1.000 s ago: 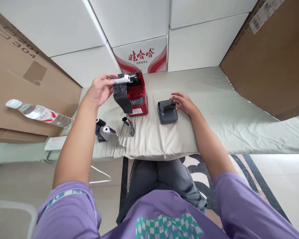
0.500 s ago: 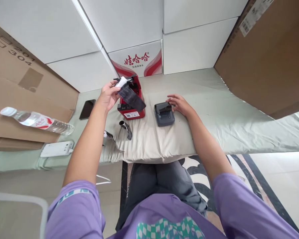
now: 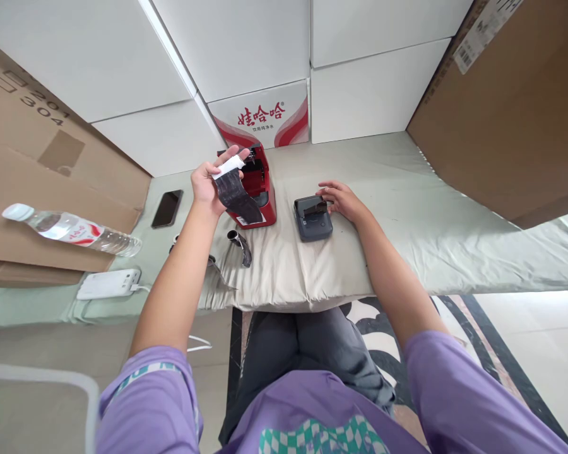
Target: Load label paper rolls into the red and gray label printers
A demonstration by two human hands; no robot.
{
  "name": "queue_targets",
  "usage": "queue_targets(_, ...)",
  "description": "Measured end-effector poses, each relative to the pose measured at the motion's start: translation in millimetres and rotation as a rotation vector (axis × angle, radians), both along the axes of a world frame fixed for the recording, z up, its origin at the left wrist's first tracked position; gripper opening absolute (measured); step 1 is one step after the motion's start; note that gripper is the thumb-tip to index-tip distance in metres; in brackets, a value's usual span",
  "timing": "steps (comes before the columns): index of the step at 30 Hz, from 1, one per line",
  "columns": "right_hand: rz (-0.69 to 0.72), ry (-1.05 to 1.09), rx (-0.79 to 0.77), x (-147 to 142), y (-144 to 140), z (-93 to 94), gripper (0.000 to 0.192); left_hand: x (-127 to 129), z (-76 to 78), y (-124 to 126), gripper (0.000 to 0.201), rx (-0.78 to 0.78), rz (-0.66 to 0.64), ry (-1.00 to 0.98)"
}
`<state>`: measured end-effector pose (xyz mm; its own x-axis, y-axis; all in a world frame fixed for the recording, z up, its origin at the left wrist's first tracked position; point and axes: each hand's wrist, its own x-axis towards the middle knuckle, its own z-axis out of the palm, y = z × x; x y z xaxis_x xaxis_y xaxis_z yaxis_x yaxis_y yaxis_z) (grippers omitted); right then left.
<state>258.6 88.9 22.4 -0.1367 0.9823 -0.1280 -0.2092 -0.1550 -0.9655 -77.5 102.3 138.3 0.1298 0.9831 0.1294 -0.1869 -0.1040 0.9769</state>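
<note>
Held up before the red printer [image 3: 253, 189]: a white roll [image 3: 228, 166], long axis running left-low to right-high, dark ribbon [image 3: 236, 198] trailing down and rightward from it. Sat at a pale green cloth [image 3: 407, 208], spare roll [image 3: 239, 243] near its front edge, phone [image 3: 166, 208] and bottle [image 3: 71, 230] leftward, boxes [image 3: 383, 88] stacked behind. Left hand [image 3: 211, 183] closed around the roll. Right hand [image 3: 341, 198] loosely open, fingertips resting on the grey printer [image 3: 312, 217].
</note>
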Motion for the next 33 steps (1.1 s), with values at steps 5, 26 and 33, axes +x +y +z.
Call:
queue_targets(5, -0.002, 0.005, -0.001, 0, 0, -0.2, 0.03, -7, -6.6, 9, 0.054, 0.007, 0.022, 0.087)
queue_targets(26, 0.004, -0.001, -0.014, -1, -1, 2.7, 0.029, -26, -7.7, 25, 0.037, 0.228, -0.009, 1.063)
queue_targets(33, 0.005, -0.015, -0.018, -1, 0, 1.7, 0.031, -21, -14.8, 32, 0.041, 0.253, -0.038, 1.206)
